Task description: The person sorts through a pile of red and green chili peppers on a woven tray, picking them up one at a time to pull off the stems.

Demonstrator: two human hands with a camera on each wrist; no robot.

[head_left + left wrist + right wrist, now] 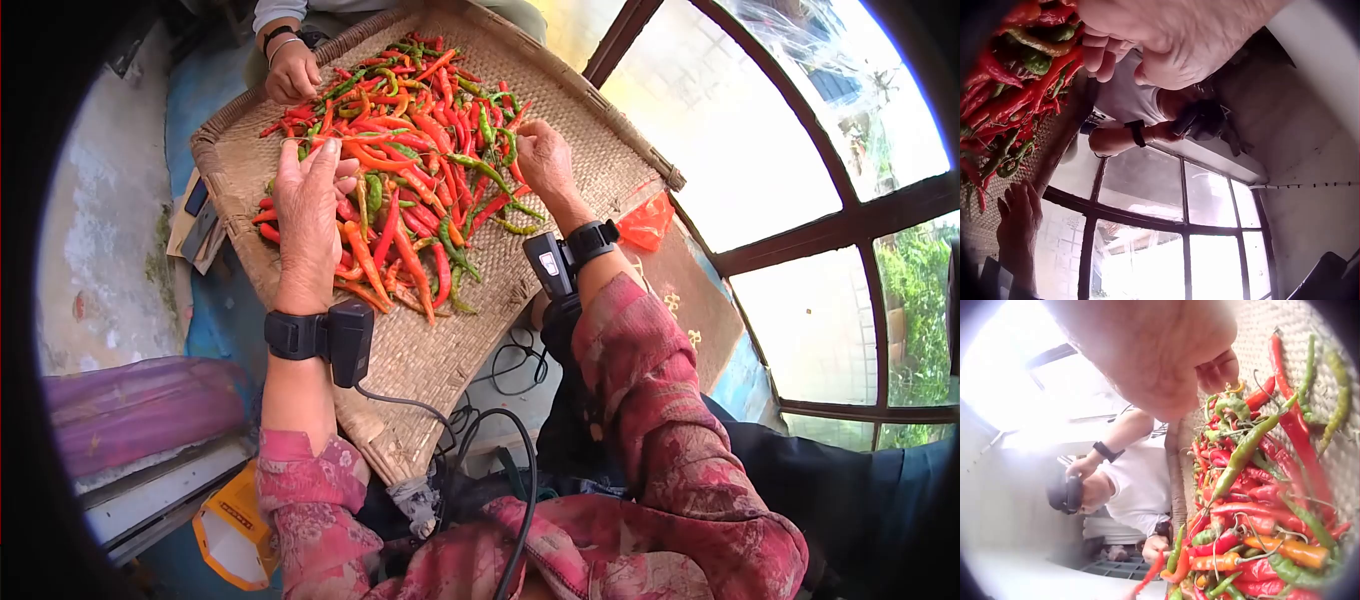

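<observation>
Red, orange and green chili peppers (400, 190) lie heaped on a woven tray (500, 275). Over the heap's left side, my left hand (312, 205) pinches a slim red pepper (1150, 572) between thumb and fingers; its palm (1175, 40) fills the top of the left wrist view. At the heap's right edge, my right hand (547, 168) is beside green and red peppers, fingers loosely bent, with no pepper visible in its grasp. Those fingers show at the top of the right wrist view, above a long green pepper (1247, 453). The right fingertips are partly hidden.
Across the tray, another person's hand (292, 72) is at the heap's upper left. The tray has a raised rim (225, 115). Cables (525, 440) hang near my lap. A red plastic bag (648, 220) lies to the right, beside the windows (800, 320).
</observation>
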